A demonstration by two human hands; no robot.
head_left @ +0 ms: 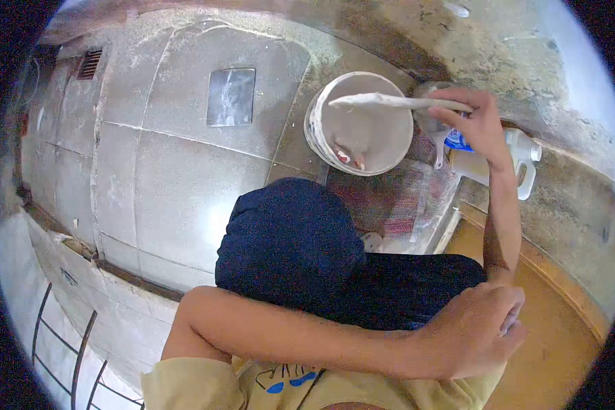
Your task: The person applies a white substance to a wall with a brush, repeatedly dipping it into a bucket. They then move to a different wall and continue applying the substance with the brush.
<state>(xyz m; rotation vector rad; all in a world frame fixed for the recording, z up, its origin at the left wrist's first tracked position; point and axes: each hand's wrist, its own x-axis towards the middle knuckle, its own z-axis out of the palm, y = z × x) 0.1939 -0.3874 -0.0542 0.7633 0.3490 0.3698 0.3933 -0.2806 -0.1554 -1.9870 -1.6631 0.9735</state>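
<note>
In my right hand (475, 119), pinched between the fingers, is a long stick (389, 101) coated in white at its far end. It lies nearly level above a white bucket (314, 123) with pale, greyish-white contents. Small reddish and white bits (348, 158) show at the bucket's near side, too small to name. My left arm crosses my body, and my left hand (478, 331) is curled closed beside my right elbow. Something pale shows at its fingers, but I cannot make out what it is.
A plastic jug (523, 167) with a blue label stands by the wall right of the bucket. A reddish woven mat or sack (369, 198) lies below the bucket. A square metal plate (231, 97) is set in the tiled floor. My dark-clothed knee (287, 239) is in front.
</note>
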